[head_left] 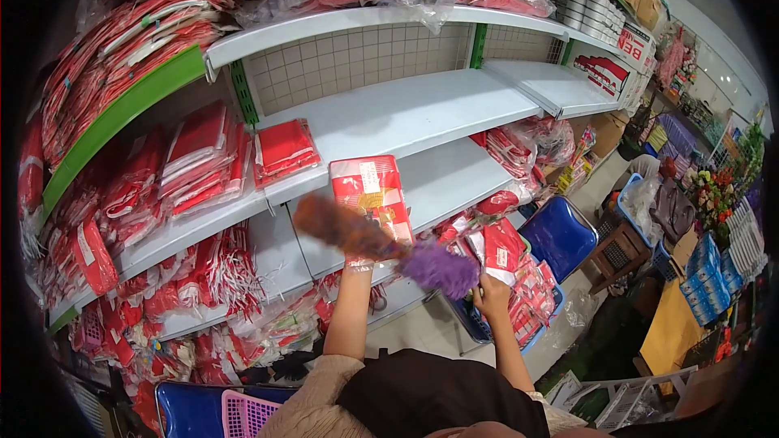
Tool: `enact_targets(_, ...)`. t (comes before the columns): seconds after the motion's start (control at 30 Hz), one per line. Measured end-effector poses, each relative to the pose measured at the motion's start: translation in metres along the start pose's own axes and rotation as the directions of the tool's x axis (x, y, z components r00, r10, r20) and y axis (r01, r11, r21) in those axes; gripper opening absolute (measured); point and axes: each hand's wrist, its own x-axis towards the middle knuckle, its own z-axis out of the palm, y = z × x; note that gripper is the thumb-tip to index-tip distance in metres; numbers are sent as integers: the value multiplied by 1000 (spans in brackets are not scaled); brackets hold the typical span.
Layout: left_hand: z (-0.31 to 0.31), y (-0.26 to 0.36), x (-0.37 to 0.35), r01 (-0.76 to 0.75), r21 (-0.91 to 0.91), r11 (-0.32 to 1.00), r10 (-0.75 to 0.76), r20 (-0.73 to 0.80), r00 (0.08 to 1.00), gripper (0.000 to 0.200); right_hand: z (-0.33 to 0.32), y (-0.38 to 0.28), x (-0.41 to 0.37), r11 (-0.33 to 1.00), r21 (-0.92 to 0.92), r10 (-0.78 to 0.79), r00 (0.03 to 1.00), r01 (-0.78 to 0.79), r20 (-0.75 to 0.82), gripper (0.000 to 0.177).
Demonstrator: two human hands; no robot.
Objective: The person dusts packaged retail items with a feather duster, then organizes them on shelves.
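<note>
My left hand (358, 262) holds up a flat red packet (369, 186) with a white label, in front of the shelves; its fingers are hidden behind the packet. My right hand (492, 297) is wrapped round the handle of a fluffy duster (442, 269), purple near the hand and orange-brown towards its tip. Smeared by motion, the duster crosses the lower part of the packet; whether it touches cannot be made out. Left of the packet, a small stack of red packets (284, 150) lies on the white shelf (381, 118).
Red packets in plastic (199, 150) crowd the left shelves. A blue chair (560, 237) stands to the right, beside a blue basket (558, 300) full of red and white packets. Below me on the left is a pink basket (247, 414). Cartons (604, 73) stand at the shelf's right end.
</note>
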Motion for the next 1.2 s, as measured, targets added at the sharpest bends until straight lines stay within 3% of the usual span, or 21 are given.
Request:
enact_targets(0.07, 0, -1, -2, 4, -3, 1000, -4, 3, 1000, 57, -5, -8, 4, 999, -15, -51, 998, 51, 24, 22)
enact_targets(0.17, -1, -1, -4, 18, -12, 1000, -18, 11, 1000, 57, 6, -15, 7, 923, -44, 384, 923, -383, 20, 23)
enact_targets(0.27, -3, -2, -6, 26, -26, 999, -25, 16, 1000, 57, 12, -21, 6, 857, 12, 515, 857, -515, -34, 23)
enact_targets(0.37, -6, -2, -6, 29, -36, 999, -28, 23, 999, 56, 14, -13, -10, 978, 75, 191, 981, -193, 27, 23)
enact_targets(0.47, -6, -2, -6, 41, -48, 998, -40, 36, 999, 56, 3, -22, -5, 999, -49, -14, 989, 22, 148, 23)
enact_targets(0.5, -7, -2, -5, 47, -54, 997, -45, 38, 998, 56, 4, -25, -3, 996, -34, 90, 976, -85, 198, 24)
enact_targets(0.6, -6, -1, -3, 51, -62, 997, -48, 54, 997, 56, 19, -33, 5, 928, -41, 372, 928, -371, 22, 22)
enact_targets(0.63, -6, 0, -3, 53, -66, 996, -49, 61, 997, 56, 18, -37, 10, 884, 32, 465, 885, -466, 23, 23)
enact_targets(0.73, -5, 3, -1, 64, -69, 996, -58, 82, 995, 55, 23, -31, 7, 895, 130, 437, 898, -427, -56, 25)
enact_targets(0.9, -8, 11, 2, 71, -99, 993, -58, 132, 990, 55, 18, -29, 2, 999, 24, 20, 999, -21, 43, 17)
enact_targets(1.0, -8, 19, 3, 72, -112, 991, -52, 168, 984, 55, 20, -52, 28, 993, 42, 104, 991, -108, 86, 22)
enact_targets(1.13, -5, 32, -5, 49, -89, 995, -37, 132, 991, 55, 27, -69, 91, 970, 56, 236, 971, -237, 26, 19)
enact_targets(1.2, -3, 39, -11, 31, -66, 997, -25, 94, 995, 55, 28, -79, 129, 971, 76, 228, 973, -226, -23, 19)
